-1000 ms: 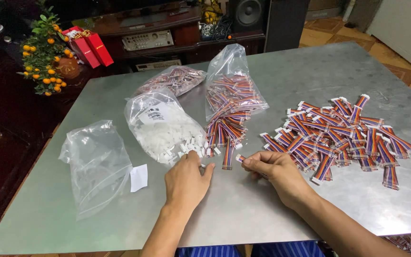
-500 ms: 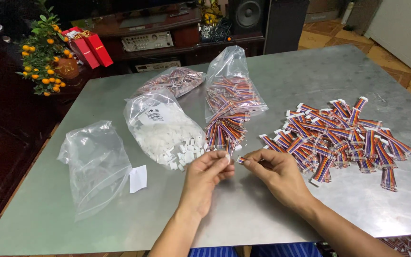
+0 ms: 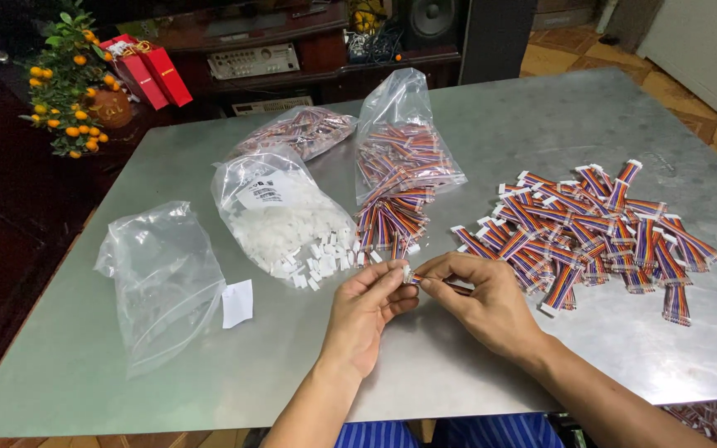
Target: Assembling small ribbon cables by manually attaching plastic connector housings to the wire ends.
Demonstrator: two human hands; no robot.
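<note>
My left hand (image 3: 367, 311) and my right hand (image 3: 483, 299) meet fingertip to fingertip above the table's front middle. Between them is a short striped ribbon cable (image 3: 450, 286) held by the right fingers, and a small white plastic connector (image 3: 407, 272) pinched at the left fingertips. A clear bag of white connectors (image 3: 280, 220) lies open just beyond my left hand, with several pieces spilled out. A small bundle of striped cables (image 3: 392, 222) sits ahead of my hands. A large pile of striped cables (image 3: 591, 228) spreads to the right of my right hand.
The grey metal table (image 3: 499, 133) also holds an empty clear bag (image 3: 163, 278) with a white slip (image 3: 237, 303) at the left, and two more cable bags (image 3: 400, 145) (image 3: 300, 133) farther back. Beyond the far edge stand a small orange-fruited plant (image 3: 68, 83) and red boxes (image 3: 149, 75).
Both hands lifted from the table and came together. The left hand picked a white connector and now holds it against the cable end in the right hand.
</note>
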